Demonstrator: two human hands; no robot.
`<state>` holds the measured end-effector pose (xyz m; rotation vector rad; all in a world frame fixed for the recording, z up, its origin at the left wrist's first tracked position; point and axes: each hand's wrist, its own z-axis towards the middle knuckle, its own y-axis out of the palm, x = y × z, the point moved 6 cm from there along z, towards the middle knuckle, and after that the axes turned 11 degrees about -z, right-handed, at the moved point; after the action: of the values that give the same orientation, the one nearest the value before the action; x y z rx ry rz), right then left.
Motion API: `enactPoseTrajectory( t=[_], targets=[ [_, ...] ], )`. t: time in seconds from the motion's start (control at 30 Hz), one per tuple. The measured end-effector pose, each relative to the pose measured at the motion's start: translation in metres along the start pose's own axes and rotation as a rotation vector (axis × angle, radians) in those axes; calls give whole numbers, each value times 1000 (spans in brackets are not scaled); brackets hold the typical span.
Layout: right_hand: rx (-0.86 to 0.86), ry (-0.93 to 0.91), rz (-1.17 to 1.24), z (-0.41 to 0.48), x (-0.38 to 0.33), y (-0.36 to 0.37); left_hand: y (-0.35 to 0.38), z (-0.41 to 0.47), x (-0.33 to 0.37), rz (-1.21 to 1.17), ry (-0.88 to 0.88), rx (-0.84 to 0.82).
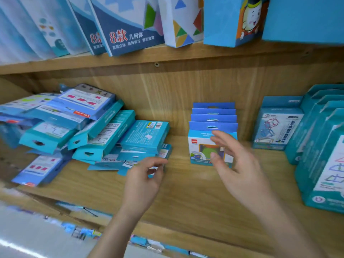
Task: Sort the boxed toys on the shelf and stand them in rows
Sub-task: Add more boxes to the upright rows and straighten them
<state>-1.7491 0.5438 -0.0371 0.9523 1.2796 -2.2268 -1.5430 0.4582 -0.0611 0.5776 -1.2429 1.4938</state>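
A jumbled heap of flat blue and teal toy boxes lies on the left half of the wooden shelf. In the middle, a short row of small blue-topped boxes stands upright, one behind another. My left hand is at the right edge of the heap, its fingers curled near the lowest boxes; whether it pinches one is unclear. My right hand hovers with spread fingers in front of the front box of the row, holding nothing.
Taller teal boxes stand in rows at the right end of the shelf. The shelf above carries large upright boxes. A lower shelf with more items shows blurred at the bottom left.
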Motion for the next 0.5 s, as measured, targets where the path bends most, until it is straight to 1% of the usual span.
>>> enactPoseTrajectory(
  t=[0.07, 0.13, 0.2, 0.27, 0.37, 0.43, 0.5],
  targets=[
    [-35, -27, -4, -6, -2, 16, -8, -14, -17, 254, 79, 24],
    [-62, -46, -5, -13, -5, 33, -10, -25, -40, 514, 61, 25],
    [-138, -54, -26, -20, -8, 55, -8, -30, -58, 663, 21, -10],
    [-243, -82, -78, -28, -13, 81, -8, -30, -65, 700, 6, -45],
    [-335, -132, -116, -36, -18, 111, -17, -25, -67, 742, 53, -74],
    [-364, -136, -125, -39, -16, 121, -23, -22, -63, 742, 114, -71],
    [-369, -174, -165, -40, -15, 124, -32, -23, -50, 694, 219, -32]
  ],
)
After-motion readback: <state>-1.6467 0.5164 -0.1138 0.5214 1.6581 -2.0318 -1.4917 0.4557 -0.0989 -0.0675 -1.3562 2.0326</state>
